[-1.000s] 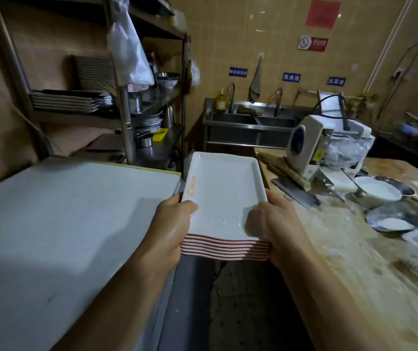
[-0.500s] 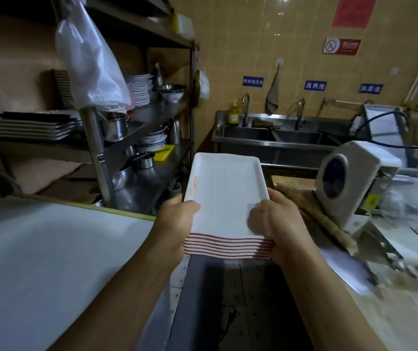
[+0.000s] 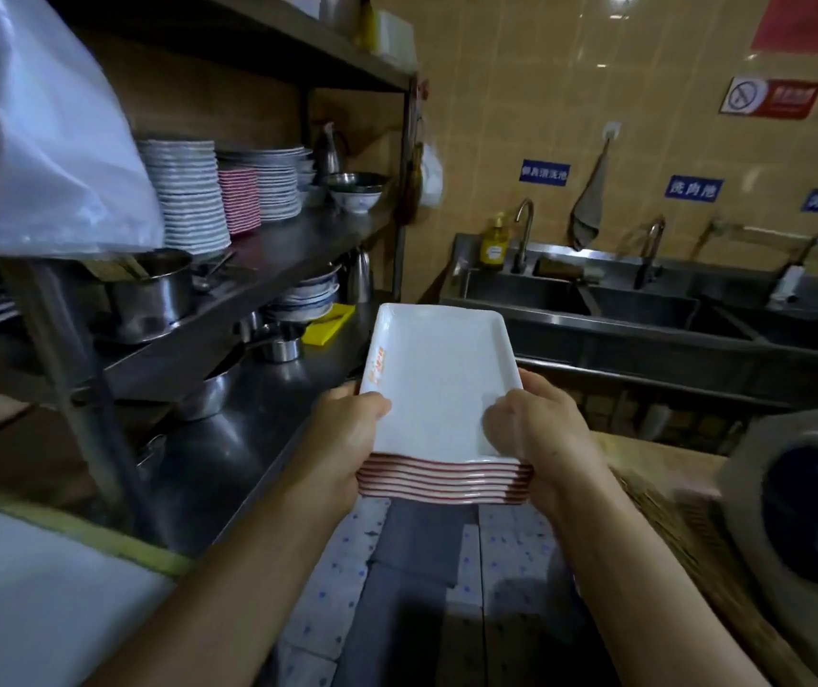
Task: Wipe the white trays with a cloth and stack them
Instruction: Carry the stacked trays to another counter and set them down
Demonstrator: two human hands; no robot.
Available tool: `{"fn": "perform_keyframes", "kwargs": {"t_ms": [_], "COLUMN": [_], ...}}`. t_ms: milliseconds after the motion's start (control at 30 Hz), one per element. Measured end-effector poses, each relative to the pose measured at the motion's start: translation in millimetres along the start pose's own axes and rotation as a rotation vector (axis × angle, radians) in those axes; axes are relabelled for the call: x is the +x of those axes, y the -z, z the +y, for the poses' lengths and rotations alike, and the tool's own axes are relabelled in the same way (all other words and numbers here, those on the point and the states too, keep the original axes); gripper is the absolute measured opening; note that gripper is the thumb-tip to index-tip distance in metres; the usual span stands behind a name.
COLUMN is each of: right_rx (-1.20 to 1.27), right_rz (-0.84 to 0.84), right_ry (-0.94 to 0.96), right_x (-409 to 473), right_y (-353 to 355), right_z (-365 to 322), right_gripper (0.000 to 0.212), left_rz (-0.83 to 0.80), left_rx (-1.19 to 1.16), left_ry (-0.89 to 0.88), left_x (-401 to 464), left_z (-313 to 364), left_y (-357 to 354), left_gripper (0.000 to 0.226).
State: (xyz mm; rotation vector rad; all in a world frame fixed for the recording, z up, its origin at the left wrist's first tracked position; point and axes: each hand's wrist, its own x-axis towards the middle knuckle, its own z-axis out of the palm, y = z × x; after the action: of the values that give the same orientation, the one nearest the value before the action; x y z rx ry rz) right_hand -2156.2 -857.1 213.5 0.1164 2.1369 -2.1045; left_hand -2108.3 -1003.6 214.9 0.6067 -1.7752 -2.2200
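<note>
I carry a stack of several white rectangular trays (image 3: pixel 439 384) with red-striped rims, held level in front of me above the floor. My left hand (image 3: pixel 342 441) grips the stack's near left corner, thumb on the top tray. My right hand (image 3: pixel 538 438) grips the near right corner the same way. The top tray has an orange mark along its left edge. No cloth is in my hands.
A steel shelf rack (image 3: pixel 268 270) on the left holds stacked plates (image 3: pixel 189 195), bowls and pots. A steel sink unit (image 3: pixel 645 309) runs along the back wall. A white board (image 3: pixel 35 602) lies at lower left; a grey machine (image 3: pixel 813 518) sits at right.
I have walked forward with the tray stack, away from the white board and wooden counter, closer to the shelf rack and the sinks. Both hands keep the same grip.
</note>
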Motion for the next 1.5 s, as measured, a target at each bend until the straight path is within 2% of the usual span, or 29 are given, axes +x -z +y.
{"fn": "perform_keyframes", "kwargs": {"t_ms": [333, 733, 900, 1300, 1433, 1500], "right_rx": [0.021, 0.012, -0.087, -0.066, -0.059, -0.031], "right_rz": [-0.048, -0.287, -0.366, -0.59, -0.685, -0.726], "right_ry": [0.015, -0.004, 0.02, 0.089, 0.123, 0.099], "right_x": [170.2, 373.4, 463.8, 577.4, 604.7, 617.3], "right_y": [-64.3, -120.2, -139.6, -236.1, -267.4, -283.0], "right_z": [-46.5, -91.4, -112.5, -148.9, -164.4, -170.6], "right_gripper": [0.046, 0.039, 0.033, 0.019, 0.028, 0.024], "left_rz": [0.001, 0.236, 0.352, 0.575, 0.641, 0.67], "left_rx": [-0.042, 0.027, -0.007, -0.06, -0.055, -0.031], "left_ry": [-0.03, -0.095, -0.101, -0.134, -0.155, -0.152], "left_x": [174.0, 360.4, 424.7, 529.9, 564.3, 581.5], "left_z": [51.6, 82.5, 91.1, 134.7, 152.2, 160.9], "left_y": [-19.2, -57.3, -80.1, -54.8, -36.3, -29.2], "left_gripper": [0.026, 0.022, 0.021, 0.022, 0.022, 0.027]}}
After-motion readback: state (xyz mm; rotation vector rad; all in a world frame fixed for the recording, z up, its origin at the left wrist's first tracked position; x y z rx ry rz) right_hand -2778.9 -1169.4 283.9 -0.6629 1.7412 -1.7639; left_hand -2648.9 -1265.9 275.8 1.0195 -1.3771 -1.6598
